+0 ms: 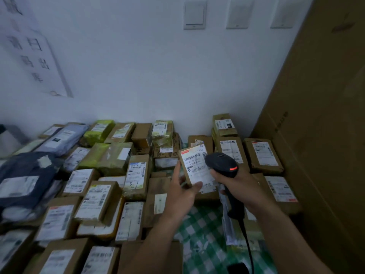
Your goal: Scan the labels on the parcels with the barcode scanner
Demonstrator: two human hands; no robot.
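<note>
one parcel (pixel 194 165) is held up off the pile with its label (pixel 197 171) facing the camera. the left hand (pixel 182 191) grips its lower end, thumb across the label, fingers curled behind. the right hand (pixel 233 182) is wrapped round the handle of the scanner (pixel 221 164), whose head sits just beside the label's right edge, near the barcode (pixel 193 156) at its top. a red light (pixel 233 168) shows on the scanner head; whether the read has registered cannot be told.

judgement: one scan is under way. no separate finished pile is visible, so the count done is unknown.

many parcels (pixel 94 198) lie left of and beyond the hands, most label-up, probably to be scanned. a green checked cloth (pixel 201 234) shows in a gap below the hands. a tall cardboard box (pixel 325 115) stands right of the right hand and crowds that side. the cable (pixel 247 240) trails below the right wrist and could snag on parcels.
</note>
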